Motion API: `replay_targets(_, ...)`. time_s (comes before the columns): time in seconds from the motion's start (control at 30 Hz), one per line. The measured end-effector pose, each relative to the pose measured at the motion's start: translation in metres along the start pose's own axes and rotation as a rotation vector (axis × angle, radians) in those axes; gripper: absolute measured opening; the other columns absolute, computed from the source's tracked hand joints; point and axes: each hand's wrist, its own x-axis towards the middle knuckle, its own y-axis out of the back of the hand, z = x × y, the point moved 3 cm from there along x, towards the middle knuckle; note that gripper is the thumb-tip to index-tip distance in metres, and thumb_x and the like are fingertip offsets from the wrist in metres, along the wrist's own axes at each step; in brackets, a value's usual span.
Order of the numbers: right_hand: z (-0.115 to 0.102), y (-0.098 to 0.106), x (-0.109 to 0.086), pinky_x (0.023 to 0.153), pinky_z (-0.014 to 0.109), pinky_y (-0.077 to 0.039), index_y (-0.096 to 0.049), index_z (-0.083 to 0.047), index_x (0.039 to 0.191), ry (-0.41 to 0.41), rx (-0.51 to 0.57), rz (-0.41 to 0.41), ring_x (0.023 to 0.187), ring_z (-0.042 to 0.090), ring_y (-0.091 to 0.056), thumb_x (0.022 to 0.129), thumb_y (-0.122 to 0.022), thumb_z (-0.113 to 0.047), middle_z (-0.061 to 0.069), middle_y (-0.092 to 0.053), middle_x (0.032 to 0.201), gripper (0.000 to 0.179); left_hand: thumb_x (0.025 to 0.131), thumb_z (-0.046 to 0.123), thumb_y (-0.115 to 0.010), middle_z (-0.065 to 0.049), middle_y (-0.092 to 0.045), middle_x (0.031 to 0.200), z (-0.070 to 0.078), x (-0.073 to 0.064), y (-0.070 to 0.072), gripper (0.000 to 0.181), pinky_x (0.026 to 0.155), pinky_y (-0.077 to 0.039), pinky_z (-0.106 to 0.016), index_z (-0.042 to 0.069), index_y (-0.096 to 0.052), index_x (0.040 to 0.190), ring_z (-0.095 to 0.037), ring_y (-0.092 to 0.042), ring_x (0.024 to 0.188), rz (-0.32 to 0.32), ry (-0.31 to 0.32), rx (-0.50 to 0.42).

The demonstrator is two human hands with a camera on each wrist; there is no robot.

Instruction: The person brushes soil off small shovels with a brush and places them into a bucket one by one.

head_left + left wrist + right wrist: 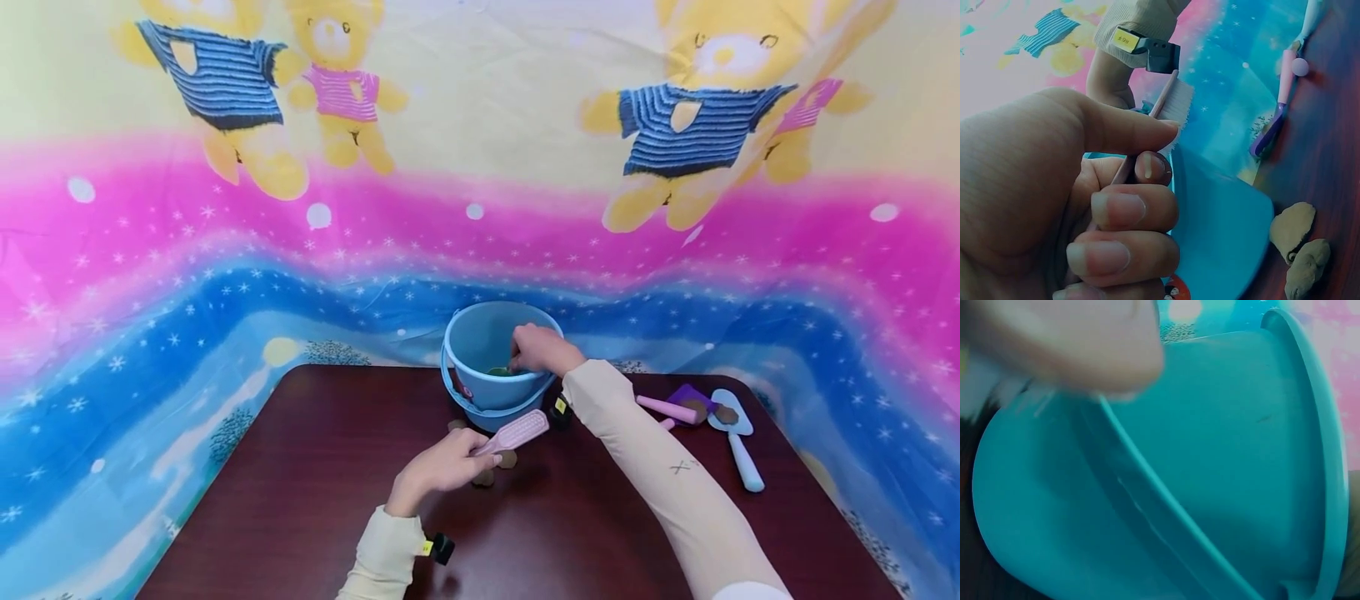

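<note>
In the head view my left hand (442,463) holds a pink brush (517,432) by its handle, in front of the bucket. Pale bristles (1179,112) show beyond the thumb and curled fingers in the left wrist view. My right hand (542,347) reaches over the rim into a light blue bucket (504,388), fingers bent downward. Something green (498,372) lies in the bucket beside those fingertips; I cannot tell whether they grip it. The right wrist view holds the bucket's outer wall (1229,444) and its handle band (1154,494), with blurred fingers (1091,347) at top left.
Several brown lumps (507,459) lie on the dark table (337,433) by the bucket's base. At the right are a light blue spatula-like tool (744,460), a pink-handled tool (667,408) with purple parts, and more lumps (726,414). A printed cloth (472,242) hangs behind.
</note>
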Motion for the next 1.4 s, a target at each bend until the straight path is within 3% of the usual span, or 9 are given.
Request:
replay_targets(0.4, -0.002, 0.0, 0.004, 0.081, 0.038, -0.056, -0.078, -0.012, 0.102, -0.047, -0.113, -0.077, 0.088, 0.017, -0.068, 0.094, -0.074, -0.025, 0.002, -0.074, 0.099, 0.016, 0.102, 0.026, -0.058, 0.006, -0.044, 0.057, 0.001, -0.001, 0.002, 0.032, 0.047, -0.034, -0.024, -0.001, -0.068, 0.088, -0.007, -0.037, 0.047, 0.008, 0.0, -0.01)
replay_targets(0.57, 0.002, 0.005, -0.001, 0.079, 0.036, -0.056, -0.079, -0.011, 0.101, -0.017, -0.035, -0.074, 0.087, 0.016, -0.069, 0.094, -0.073, -0.023, 0.002, -0.075, 0.098, 0.015, 0.103, 0.026, -0.057, 0.007, -0.043, 0.057, 0.0, 0.0, 0.0, 0.034, 0.047, -0.034, -0.023, -0.003, -0.067, 0.09, -0.006, -0.036, 0.047, -0.007, 0.003, -0.019)
replay_targets(0.67, 0.006, 0.016, -0.007, 0.08, 0.036, -0.057, -0.078, -0.01, 0.103, 0.05, 0.065, -0.001, 0.086, 0.015, -0.069, 0.097, -0.069, -0.02, 0.003, -0.075, 0.098, 0.015, 0.103, 0.026, -0.057, 0.007, -0.043, 0.057, -0.001, 0.0, 0.0, 0.033, 0.047, -0.034, -0.023, -0.003, -0.067, 0.089, -0.005, -0.036, 0.047, -0.01, 0.002, -0.014)
replay_targets(0.8, 0.018, 0.044, -0.023, 0.085, 0.04, -0.056, -0.076, -0.004, 0.111, 0.136, 0.177, 0.201, 0.091, 0.019, -0.069, 0.1, -0.065, -0.013, 0.011, -0.074, 0.105, 0.018, 0.102, 0.024, -0.058, 0.006, -0.045, 0.057, -0.001, 0.0, 0.0, 0.03, 0.047, -0.035, -0.024, 0.001, -0.068, 0.087, -0.006, -0.038, 0.047, -0.005, 0.004, -0.018)
replay_targets(0.93, 0.047, 0.071, -0.045, 0.085, 0.045, -0.055, -0.074, -0.001, 0.111, 0.139, 0.235, 0.378, 0.094, 0.026, -0.067, 0.1, -0.063, -0.01, 0.017, -0.072, 0.107, 0.018, 0.102, 0.024, -0.057, 0.006, -0.045, 0.057, 0.0, 0.001, 0.001, 0.029, 0.047, -0.035, -0.024, 0.001, -0.068, 0.088, -0.007, -0.038, 0.048, -0.004, -0.004, -0.021)
replay_targets(1.07, 0.088, 0.076, -0.066, 0.087, 0.049, -0.054, -0.072, 0.002, 0.114, 0.06, 0.255, 0.436, 0.098, 0.031, -0.066, 0.102, -0.06, -0.013, 0.02, -0.07, 0.11, 0.022, 0.102, 0.024, -0.057, 0.007, -0.046, 0.057, 0.0, 0.003, 0.002, 0.032, 0.048, -0.035, -0.023, -0.004, -0.069, 0.092, -0.006, -0.038, 0.048, -0.007, -0.007, -0.016)
replay_targets(1.2, 0.136, 0.059, -0.083, 0.09, 0.052, -0.053, -0.068, 0.006, 0.12, -0.046, 0.248, 0.407, 0.104, 0.036, -0.066, 0.103, -0.059, -0.014, 0.023, -0.069, 0.115, 0.028, 0.102, 0.024, -0.057, 0.006, -0.048, 0.058, 0.0, 0.003, 0.001, 0.032, 0.048, -0.036, -0.024, -0.003, -0.069, 0.092, -0.007, -0.04, 0.049, -0.006, -0.009, -0.015)
replay_targets(1.4, 0.189, 0.013, -0.108, 0.082, 0.049, -0.055, -0.065, 0.011, 0.118, -0.153, 0.221, 0.27, 0.097, 0.037, -0.066, 0.099, -0.061, -0.01, 0.025, -0.069, 0.108, 0.029, 0.102, 0.025, -0.058, 0.006, -0.048, 0.059, -0.001, 0.003, 0.0, 0.029, 0.049, -0.037, -0.024, 0.002, -0.07, 0.09, -0.007, -0.04, 0.049, -0.01, -0.011, -0.017)
